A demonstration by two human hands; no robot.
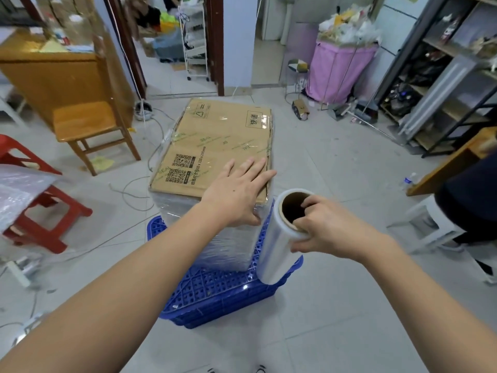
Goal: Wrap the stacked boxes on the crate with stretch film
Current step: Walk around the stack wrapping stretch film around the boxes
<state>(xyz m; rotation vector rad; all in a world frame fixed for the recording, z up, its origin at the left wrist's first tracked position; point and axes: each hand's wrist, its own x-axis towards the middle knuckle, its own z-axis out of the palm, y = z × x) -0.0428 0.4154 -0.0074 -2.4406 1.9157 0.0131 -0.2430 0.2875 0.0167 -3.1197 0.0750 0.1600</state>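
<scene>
A stack of cardboard boxes (215,141) stands on an upturned blue plastic crate (215,289) in the middle of the tiled floor. Clear stretch film covers the stack's sides and part of its top. My left hand (236,189) lies flat with straight fingers on the near right corner of the top box. My right hand (328,227) grips the upper end of a roll of stretch film (279,246), with fingers hooked into its cardboard core. The roll stands nearly upright against the stack's near right edge, its lower end over the crate.
A wooden chair (88,127) and a wooden cabinet (53,71) stand at the left, with a red stool (37,205) nearer. Cables trail over the floor on the left. A pink laundry bin (338,71) and metal shelving (443,76) are at the right. A person in dark clothes (470,200) is at the right edge.
</scene>
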